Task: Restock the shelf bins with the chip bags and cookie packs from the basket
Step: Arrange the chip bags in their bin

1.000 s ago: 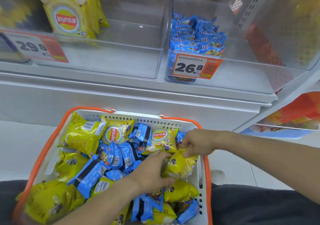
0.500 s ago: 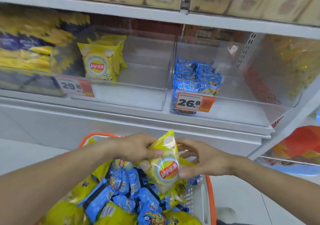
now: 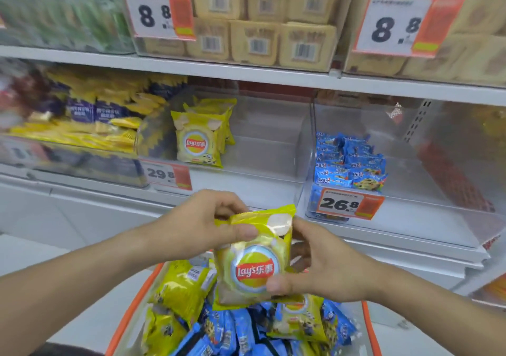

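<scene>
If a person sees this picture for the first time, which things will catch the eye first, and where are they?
First comes the yellow chip bag at the centre, held above the orange-rimmed basket by the left hand at its top corner and the right hand at its side. Next are the big price tags on the top shelf, and the blue cookie packs in the clear right bin.

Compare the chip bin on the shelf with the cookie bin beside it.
The chip bin holds yellow bags standing upright at its left side; the cookie bin holds blue packs stacked at its left. The chip bin's tag reads 29.8, the cookie bin's 26.8. Both are clear plastic and largely unfilled.
</scene>
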